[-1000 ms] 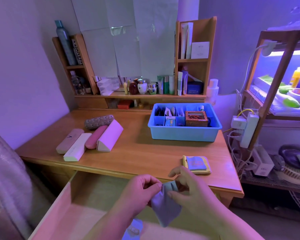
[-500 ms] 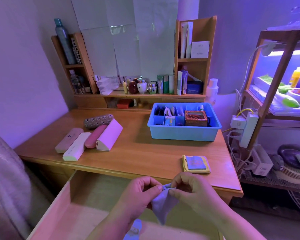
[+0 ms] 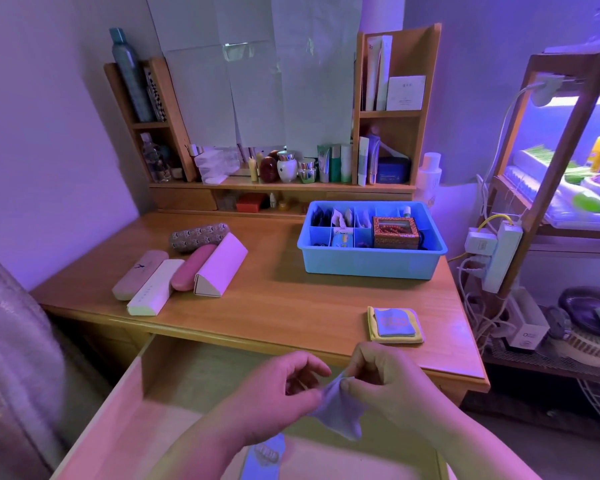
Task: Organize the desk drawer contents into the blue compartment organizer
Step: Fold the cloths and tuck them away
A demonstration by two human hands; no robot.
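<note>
Lavender cloth (image 3: pixel 336 408), small and limp, hangs between my two hands over the open desk drawer (image 3: pixel 174 393); my left hand (image 3: pixel 284 389) pinches one top edge and my right hand (image 3: pixel 378 379) pinches the other, fingers curled, neither free. Beyond the drawer, on the desk (image 3: pixel 291 299), two folded cloths (image 3: pixel 394 324) sit stacked just past the front edge, and farther back from the drawer stands the blue compartment organizer (image 3: pixel 371 242), several sections already filled, a patterned box (image 3: pixel 395 232) among them. Another bluish item (image 3: pixel 264 455) lies in the drawer under my wrists. My judgement: the fold could go crooked if either pinch slips, since the fabric is thin, and a dropped cloth would land back in the drawer, out of easy sight beneath my arms
</note>
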